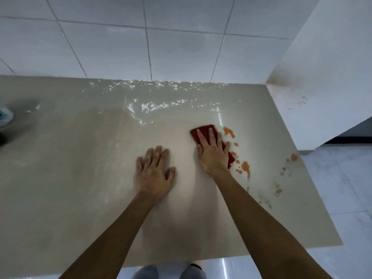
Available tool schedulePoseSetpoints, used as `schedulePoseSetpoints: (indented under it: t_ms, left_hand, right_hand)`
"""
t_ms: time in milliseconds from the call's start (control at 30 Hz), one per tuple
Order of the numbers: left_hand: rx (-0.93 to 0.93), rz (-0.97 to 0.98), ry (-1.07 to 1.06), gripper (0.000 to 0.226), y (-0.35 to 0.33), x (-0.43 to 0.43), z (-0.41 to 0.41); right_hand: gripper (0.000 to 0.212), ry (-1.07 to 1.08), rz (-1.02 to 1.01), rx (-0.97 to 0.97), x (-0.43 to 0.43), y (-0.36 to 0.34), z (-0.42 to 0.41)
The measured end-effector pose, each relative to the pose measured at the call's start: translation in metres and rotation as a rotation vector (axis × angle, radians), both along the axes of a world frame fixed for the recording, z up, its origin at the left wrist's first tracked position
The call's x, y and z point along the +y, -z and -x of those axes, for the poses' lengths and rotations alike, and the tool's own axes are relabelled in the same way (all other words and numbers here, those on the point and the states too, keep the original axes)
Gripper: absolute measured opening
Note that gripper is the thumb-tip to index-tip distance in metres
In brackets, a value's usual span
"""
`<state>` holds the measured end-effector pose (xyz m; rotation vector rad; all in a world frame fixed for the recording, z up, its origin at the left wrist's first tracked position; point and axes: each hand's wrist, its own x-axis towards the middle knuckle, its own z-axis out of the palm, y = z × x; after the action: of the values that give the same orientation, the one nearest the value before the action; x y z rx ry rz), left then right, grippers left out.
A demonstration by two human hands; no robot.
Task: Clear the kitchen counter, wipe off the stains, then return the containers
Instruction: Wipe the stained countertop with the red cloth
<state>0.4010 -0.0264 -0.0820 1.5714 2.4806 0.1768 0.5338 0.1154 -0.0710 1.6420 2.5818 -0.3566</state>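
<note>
— Head view: why is the right hand (213,153) flat, fingers spread, on the red cloth (205,131)?
— To press it down beside the orange stains (245,166) near the counter (80,178) edge.
— And the left hand (154,172)?
— Splayed on bare counter, holding nothing; probably bracing.
— Containers?
— None clearly visible; something blurred sits at far left.

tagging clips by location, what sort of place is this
Probably a home kitchen: a glossy beige stone counter runs along a white tiled wall, with orange splatter stains on it. The right hand presses a dark red cloth flat beside them; the left hand rests on the counter.
</note>
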Motion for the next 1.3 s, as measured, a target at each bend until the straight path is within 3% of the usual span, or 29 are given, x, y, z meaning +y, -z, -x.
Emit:
schedulePoseSetpoints:
  t_ms: [167,300,433,533,700,867,1000,1133,1300]
  left_hand:
    - [0.004,-0.037,-0.002,0.078,0.002,-0.001,0.0]
    - [0.018,-0.038,0.0,0.078,0.001,-0.002,-0.001]
    - [0.033,-0.016,0.006,0.073,0.0,-0.001,0.001]
    - [0.029,-0.01,-0.014,0.063,-0.002,0.001,-0.004]
    - [-0.029,-0.027,0.041,0.075,-0.005,0.011,-0.029]
    - [-0.002,0.008,0.062,0.071,0.002,0.013,-0.039]
    - [0.01,0.011,0.067,0.068,0.002,0.013,-0.04]
    - [0.02,0.012,0.073,0.067,0.001,0.01,-0.04]
    - [0.012,0.02,0.077,0.065,0.0,0.012,-0.038]
  right_hand:
    - [0.052,0.06,-0.031,0.008,-0.036,0.001,-0.042]
    - [0.052,0.001,-0.008,0.016,-0.07,0.001,-0.028]
    - [0.05,-0.067,0.005,0.021,-0.047,-0.002,-0.017]
    - [0.05,0.015,0.023,-0.004,-0.022,-0.002,-0.036]
    - [0.051,0.14,-0.016,0.015,-0.046,-0.002,-0.075]
    - [0.051,0.099,0.001,0.03,-0.081,-0.002,-0.061]
    - [0.05,0.043,-0.01,0.04,-0.053,0.001,-0.05]
    - [0.05,0.121,0.012,-0.013,-0.021,0.002,-0.073]
    - [0.051,0.179,-0.006,-0.005,-0.059,0.001,-0.109]
